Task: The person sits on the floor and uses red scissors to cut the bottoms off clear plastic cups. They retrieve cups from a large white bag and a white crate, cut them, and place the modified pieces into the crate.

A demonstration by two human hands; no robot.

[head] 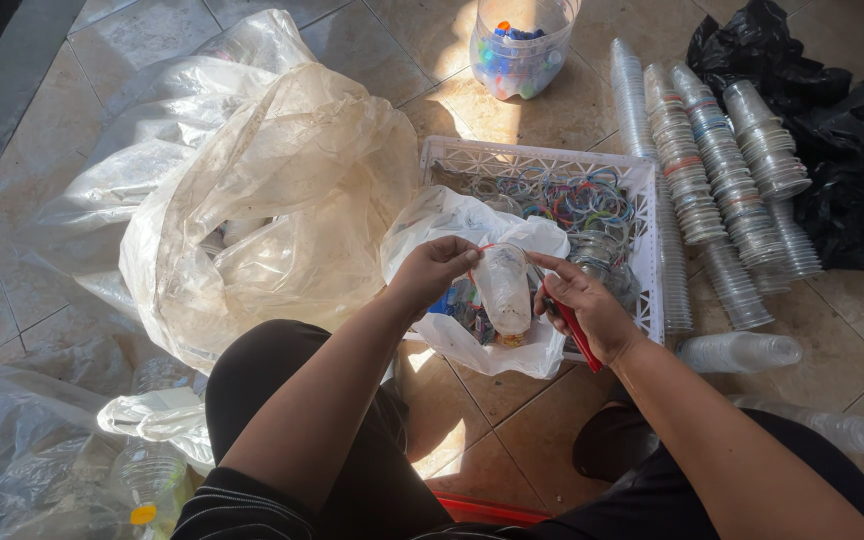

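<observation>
My left hand (432,270) pinches the rim of a clear plastic cup (504,290), held mouth up over a small white plastic bag (472,345) with coloured bits inside. My right hand (584,305) touches the cup's rim with its fingertips and also grips a red-handled tool (574,330) against the palm. Both hands are over the near left corner of a white plastic crate (552,160) that holds coloured rings and clear plastic pieces.
Long stacks of clear cups (712,170) lie right of the crate, loose ones (742,352) nearer me. A large clear bag (262,190) bulges at left. A jar of coloured caps (520,45) stands at the back. Black bags (842,150) sit far right. Tile floor.
</observation>
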